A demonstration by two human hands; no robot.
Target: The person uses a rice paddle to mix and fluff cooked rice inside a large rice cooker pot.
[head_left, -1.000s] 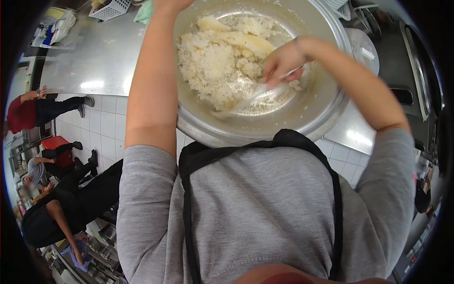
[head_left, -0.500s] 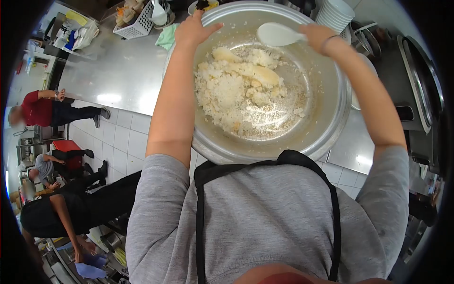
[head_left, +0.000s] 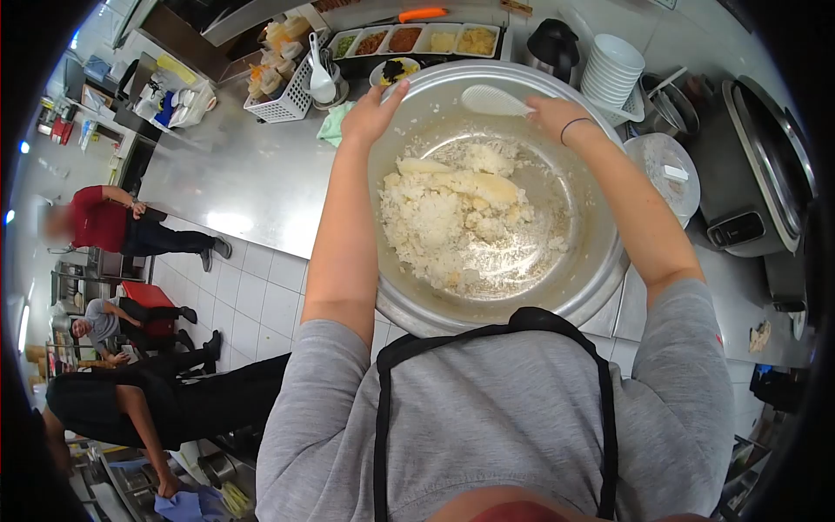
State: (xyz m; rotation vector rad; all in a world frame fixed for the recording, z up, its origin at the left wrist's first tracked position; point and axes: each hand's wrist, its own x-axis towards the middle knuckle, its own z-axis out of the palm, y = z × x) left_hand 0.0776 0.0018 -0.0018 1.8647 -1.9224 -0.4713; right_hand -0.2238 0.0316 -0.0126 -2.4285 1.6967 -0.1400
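Observation:
A large round metal pot (head_left: pixel 600 213) stands in front of me with white rice (head_left: pixel 426 213) and pale yellowish clumps on its bottom, mostly on the left side. My left hand (head_left: pixel 372 115) rests at the pot's upper left rim, thumb and fingers apart, holding nothing. In my right hand (head_left: pixel 552 117) is the handle of a white rice paddle (head_left: pixel 492 100). Its blade points left, above the rice near the far inner wall.
Behind the pot are a topping tray (head_left: pixel 404 39), a small bowl (head_left: pixel 396 71) and stacked white bowls (head_left: pixel 614 70). A white basket (head_left: pixel 283 103) and green cloth (head_left: pixel 334 123) lie left, a cooker (head_left: pixel 739 174) right. Several people are at the left.
The paddle has left the rice and risen to the far side of the pot with my right hand. The view has tilted up, showing more of the counter's back.

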